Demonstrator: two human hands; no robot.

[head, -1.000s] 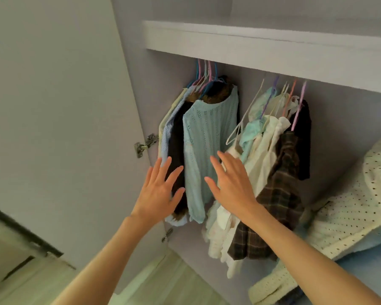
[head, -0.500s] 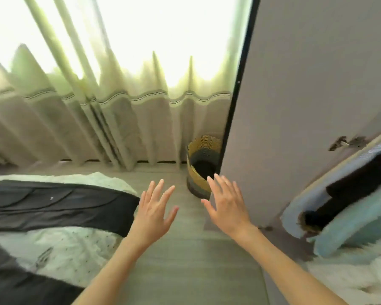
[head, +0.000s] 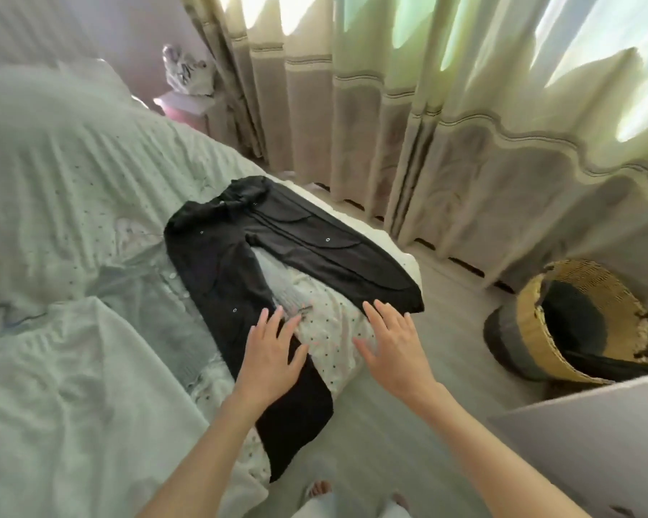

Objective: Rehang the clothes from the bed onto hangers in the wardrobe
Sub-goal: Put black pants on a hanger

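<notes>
Black trousers (head: pixel 277 263) lie flat on the bed (head: pixel 72 181), legs spread apart, just ahead of my hands. To the right of my right hand (head: pixel 393 349), a woven basket (head: pixel 539 330) holds something dark. My left hand (head: pixel 272 358) hovers above one trouser leg; both hands have fingers spread and hold nothing.

One trousers (head: pixel 262 252), one basket (head: pixel 562 323)
</notes>
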